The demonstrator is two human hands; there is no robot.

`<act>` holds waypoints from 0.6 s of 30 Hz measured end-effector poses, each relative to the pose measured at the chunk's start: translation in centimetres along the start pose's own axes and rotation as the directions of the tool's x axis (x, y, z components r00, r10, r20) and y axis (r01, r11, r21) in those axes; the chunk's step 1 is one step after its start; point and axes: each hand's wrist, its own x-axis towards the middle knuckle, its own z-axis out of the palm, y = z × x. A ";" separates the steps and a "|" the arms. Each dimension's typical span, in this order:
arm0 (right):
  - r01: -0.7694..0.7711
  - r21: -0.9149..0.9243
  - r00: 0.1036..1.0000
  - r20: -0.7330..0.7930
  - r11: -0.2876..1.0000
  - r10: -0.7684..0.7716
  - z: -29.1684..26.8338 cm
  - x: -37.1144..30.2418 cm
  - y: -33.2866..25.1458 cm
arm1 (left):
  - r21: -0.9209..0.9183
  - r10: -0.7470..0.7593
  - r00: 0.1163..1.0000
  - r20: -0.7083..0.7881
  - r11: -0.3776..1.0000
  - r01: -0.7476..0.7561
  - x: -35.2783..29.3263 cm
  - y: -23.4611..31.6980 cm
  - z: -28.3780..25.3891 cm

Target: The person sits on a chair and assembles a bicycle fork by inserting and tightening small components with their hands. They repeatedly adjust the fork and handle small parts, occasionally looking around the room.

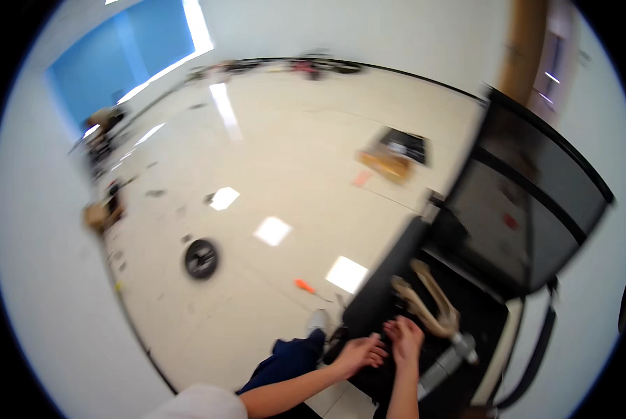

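My left hand [360,354] and my right hand [404,339] are close together over the black seat of a chair [480,297]. Fingers on both are curled inward, and blur hides whatever small thing may be between them. Just right of my right hand lies a tan two-pronged fork [431,311], its prongs pointing away from me. A grey joint [463,346] sits at its near end, and a grey tube-like piece [441,368] lies beside my right forearm.
The chair's mesh backrest [529,188] rises at the right. An orange-handled screwdriver [304,285] and a black wheel [201,259] lie on the pale floor. Farther off are a black and yellow box-like item [393,157] and a cardboard box [97,217]; clutter lines the walls.
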 end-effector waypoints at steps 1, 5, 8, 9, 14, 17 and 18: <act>0.056 -0.001 0.998 0.004 0.998 -0.056 -0.6 0.3 0.7 | 0.050 0.070 0.995 0.064 0.996 -0.073 0.4 -0.2 -0.2; 0.100 0.017 0.994 0.044 0.995 -0.101 -1.1 1.1 2.1 | 0.016 0.096 0.991 0.092 0.995 -0.098 0.6 -0.6 0.0; 0.058 0.038 0.998 0.027 0.998 -0.059 -1.1 0.5 1.9 | -0.181 0.029 0.999 0.039 0.983 -0.021 0.3 -0.5 0.7; 0.064 0.042 0.996 0.062 0.997 -0.067 -1.4 1.1 2.0 | -0.130 0.052 0.998 0.042 0.990 -0.046 0.7 -0.9 0.5; 0.031 -0.049 0.999 0.026 0.998 -0.030 -1.7 2.9 2.2 | -0.151 -0.074 0.996 0.057 0.985 0.082 2.9 0.3 -0.7; 0.037 -0.005 0.998 0.059 0.999 -0.037 -0.6 2.4 1.5 | -0.210 -0.100 0.995 -0.015 0.973 0.094 2.5 1.6 -0.3; 0.037 -0.022 0.997 0.063 0.999 -0.036 0.0 2.3 1.2 | -0.221 -0.094 0.995 -0.042 0.972 0.082 2.2 2.0 0.0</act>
